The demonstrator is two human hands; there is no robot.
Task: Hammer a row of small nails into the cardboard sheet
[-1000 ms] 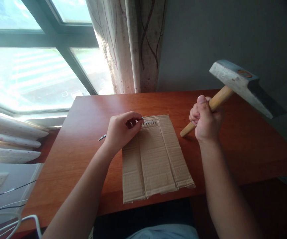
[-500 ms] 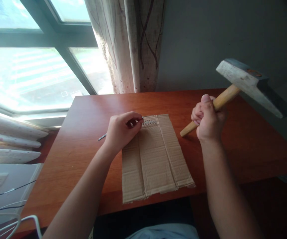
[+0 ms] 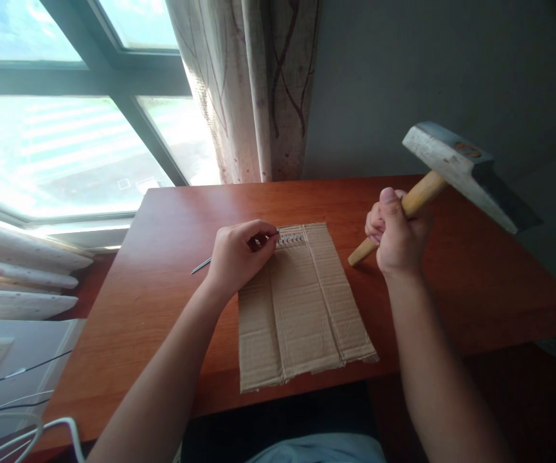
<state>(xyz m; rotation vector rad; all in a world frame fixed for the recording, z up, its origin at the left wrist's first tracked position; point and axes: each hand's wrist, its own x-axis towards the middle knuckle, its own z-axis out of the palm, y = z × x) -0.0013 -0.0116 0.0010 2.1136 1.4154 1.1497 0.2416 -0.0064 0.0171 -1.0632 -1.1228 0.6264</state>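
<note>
Cardboard (image 3: pixel 301 302) lies on the worktop (image 3: pixel 171 212), left hand (image 3: pixel 236 257) pinching a nail (image 3: pixel 276 232) at its far edge; right hand (image 3: pixel 396 238), fisted round the hammer (image 3: pixel 465 170) raised to its right, may crush those fingers (image 3: pixel 261 230) if the blow strays.

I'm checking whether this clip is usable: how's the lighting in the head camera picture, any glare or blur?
Head view: the window is blown out to white glare; the wall behind the hammer is dim, the top right corner darkened; left hand, its thin metal rod, right hand and cardboard sheet are sharp, evenly lit.
</note>
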